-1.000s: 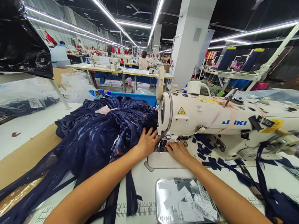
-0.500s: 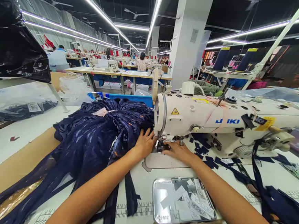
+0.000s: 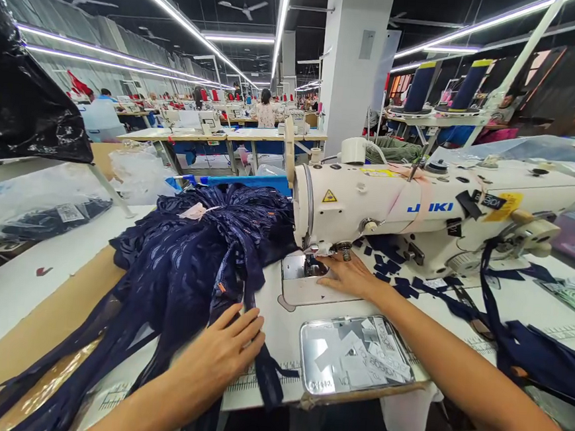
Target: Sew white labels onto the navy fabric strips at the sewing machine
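My left hand (image 3: 222,348) rests on the navy fabric near the front of the table, its fingers stretched out and slightly apart. Beneath and around it, navy straps hang from a large bundle of navy lace garments (image 3: 180,247). My right hand (image 3: 351,275) reaches under the head of a white sewing machine (image 3: 368,198), beside the presser foot (image 3: 313,265). Its thumb and forefinger are apart, and the other fingers are partly hidden. A metal needle plate (image 3: 301,293) lies below that hand, with bare metal showing.
A shiny tin (image 3: 307,376) of white and grey labels sits near the front edge. Small navy scraps (image 3: 387,266) and scissors (image 3: 476,313) lie right of the machine. Thread cones (image 3: 420,86) stand behind it. A black plastic bag (image 3: 33,89) hangs at upper left.
My left hand has moved from beside the presser foot down and toward me, onto the navy straps. My right hand stays by the presser foot. The view has shifted slightly.
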Tool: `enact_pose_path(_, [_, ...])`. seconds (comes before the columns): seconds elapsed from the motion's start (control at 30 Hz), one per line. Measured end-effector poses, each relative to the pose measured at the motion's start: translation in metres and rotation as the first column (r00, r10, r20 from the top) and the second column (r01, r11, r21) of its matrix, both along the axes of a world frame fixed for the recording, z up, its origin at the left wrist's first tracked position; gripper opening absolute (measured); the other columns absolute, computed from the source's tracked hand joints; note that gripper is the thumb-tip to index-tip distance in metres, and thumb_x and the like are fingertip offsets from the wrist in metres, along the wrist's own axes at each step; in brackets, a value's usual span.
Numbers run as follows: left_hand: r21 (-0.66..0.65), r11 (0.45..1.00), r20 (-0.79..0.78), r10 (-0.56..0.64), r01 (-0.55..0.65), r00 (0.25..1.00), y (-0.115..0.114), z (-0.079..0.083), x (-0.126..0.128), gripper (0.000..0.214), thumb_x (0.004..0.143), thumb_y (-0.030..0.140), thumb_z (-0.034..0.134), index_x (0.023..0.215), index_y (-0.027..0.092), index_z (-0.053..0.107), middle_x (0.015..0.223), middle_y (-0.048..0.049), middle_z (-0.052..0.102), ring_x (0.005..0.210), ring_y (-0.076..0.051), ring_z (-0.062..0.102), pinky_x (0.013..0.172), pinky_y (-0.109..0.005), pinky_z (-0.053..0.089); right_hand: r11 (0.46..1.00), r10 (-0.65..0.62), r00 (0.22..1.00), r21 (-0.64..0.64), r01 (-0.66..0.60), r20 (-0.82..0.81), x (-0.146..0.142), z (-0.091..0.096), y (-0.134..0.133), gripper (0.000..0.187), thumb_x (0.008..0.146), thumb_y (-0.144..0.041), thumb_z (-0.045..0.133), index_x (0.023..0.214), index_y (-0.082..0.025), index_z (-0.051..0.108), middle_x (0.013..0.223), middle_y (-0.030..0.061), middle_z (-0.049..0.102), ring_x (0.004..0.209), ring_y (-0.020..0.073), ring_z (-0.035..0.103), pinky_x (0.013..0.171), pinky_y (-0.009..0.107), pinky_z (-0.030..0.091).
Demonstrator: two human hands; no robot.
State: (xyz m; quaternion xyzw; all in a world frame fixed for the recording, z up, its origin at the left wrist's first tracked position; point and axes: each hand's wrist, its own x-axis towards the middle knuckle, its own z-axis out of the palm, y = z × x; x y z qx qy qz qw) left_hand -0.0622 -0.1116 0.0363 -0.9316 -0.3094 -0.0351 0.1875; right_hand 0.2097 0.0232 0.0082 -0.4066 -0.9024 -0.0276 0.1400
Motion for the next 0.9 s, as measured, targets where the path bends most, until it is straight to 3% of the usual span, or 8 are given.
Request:
enact_pose_path(0.13, [0.125,0.992,0.022,-0.036,0.033,0.999,-0.011,-0.012,-0.004,0.020,0.081,0.007,0.043,0.094,0.015,0.057,0.092,-0.0069,0.062,0.100,-0.022,0.052,0.097,-0.042,0.030,0.992,0.126,0.984,0.015,-0.129,0.123,0.002,0.006,-0.012,0.068,0.070,-0.059,0.058,0.123,-0.017,0.049,0.124,0.0149,0.049,0.110,0.0313,0.046,0.091,0.047,0.035])
enact_pose_path(0.3, [0.041,0.993,0.225,-0.116,0.110,0.968,-0.012,-0.008,0.002,0.022,0.079,0.002,0.040,0.069,0.017,0.052,0.069,-0.0008,0.056,0.072,-0.016,0.053,0.086,-0.035,0.038,0.981,0.177,0.972,0.057,-0.188,0.156,0.037,0.010,-0.027,0.068,0.069,-0.061,0.056,0.120,-0.016,0.050,0.120,0.0145,0.052,0.111,0.0291,0.045,0.098,0.051,0.024])
enact_pose_path(0.4, [-0.059,0.989,0.344,-0.108,0.136,0.933,-0.014,0.001,0.011,0.022,0.083,0.010,0.041,0.062,0.018,0.046,0.063,-0.0001,0.051,0.060,-0.014,0.048,0.062,-0.027,0.040,0.990,0.070,0.988,0.115,-0.087,0.140,0.067,0.010,-0.030,0.056,0.075,-0.052,0.057,0.115,-0.014,0.053,0.117,0.0147,0.053,0.108,0.0285,0.046,0.097,0.051,0.026])
enact_pose_path(0.5, [-0.085,0.991,0.463,-0.053,0.104,0.885,-0.010,0.009,0.027,0.027,0.084,0.015,0.040,0.057,0.018,0.039,0.056,0.0016,0.046,0.053,-0.012,0.043,0.051,-0.023,0.034,0.985,-0.037,0.995,0.173,0.020,0.094,0.087,0.013,-0.028,0.025,0.083,-0.030,0.051,0.101,-0.016,0.060,0.108,0.0113,0.058,0.099,0.0245,0.051,0.091,0.044,0.032])
enact_pose_path(0.6, [-0.060,0.997,0.563,-0.014,0.058,0.827,0.010,0.008,0.046,0.029,0.082,0.012,0.038,0.053,0.017,0.035,0.051,0.0038,0.039,0.047,-0.010,0.039,0.050,-0.022,0.033,0.979,-0.123,0.990,0.170,0.111,0.065,0.090,0.018,-0.020,0.017,0.084,-0.016,0.046,0.082,-0.016,0.063,0.090,0.0075,0.062,0.083,0.0202,0.053,0.079,0.036,0.037])
enact_pose_path(0.7, [-0.052,0.999,0.575,0.026,0.005,0.818,0.042,-0.001,0.067,0.025,0.074,0.005,0.041,0.052,0.017,0.039,0.056,0.0014,0.044,0.054,-0.011,0.043,0.054,-0.023,0.035,0.974,-0.179,0.982,0.153,0.167,0.065,0.080,0.020,-0.010,0.014,0.081,-0.014,0.050,0.077,-0.016,0.063,0.083,0.0059,0.062,0.080,0.0195,0.052,0.073,0.032,0.036])
enact_pose_path(0.9, [-0.053,0.999,0.308,0.023,-0.007,0.951,0.094,-0.020,0.100,0.020,0.068,-0.002,0.046,0.060,0.015,0.052,0.075,-0.0054,0.055,0.075,-0.019,0.049,0.065,-0.030,0.039,0.970,-0.201,0.977,0.154,0.188,0.068,0.043,0.013,0.003,0.008,0.079,-0.019,0.057,0.086,-0.015,0.060,0.085,0.0062,0.060,0.082,0.0202,0.052,0.070,0.031,0.036])
